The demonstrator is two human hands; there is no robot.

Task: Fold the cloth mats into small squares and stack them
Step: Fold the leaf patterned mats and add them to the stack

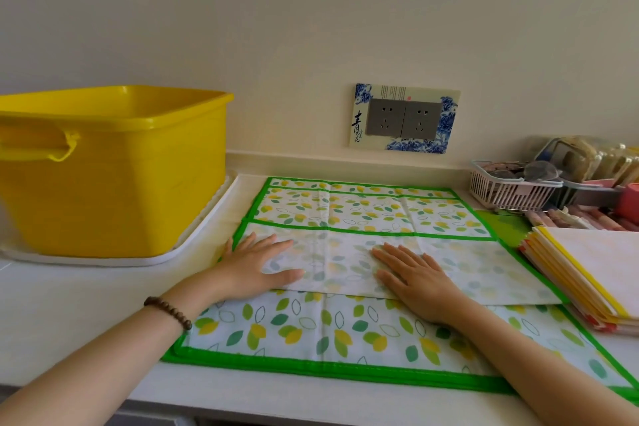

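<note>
Several white cloth mats with a leaf print and green borders lie layered on the counter. The top mat (466, 270) is folded in half, its pale reverse side facing up. My left hand (256, 266) lies flat on the folded mat's left end, fingers spread. My right hand (415, 280) presses flat on its middle. A lower mat (345, 332) sticks out toward me, and more mats (363, 207) show behind. A stack of folded mats (594, 270) with yellow and red edges sits at the right.
A big yellow plastic tub (114, 166) stands on a white tray (193, 239) at the left. At the back right a white basket (511, 190) holds small items, with packets beside it. A double wall socket (403, 117) sits above the counter. The counter's front edge (242, 405) is close to me.
</note>
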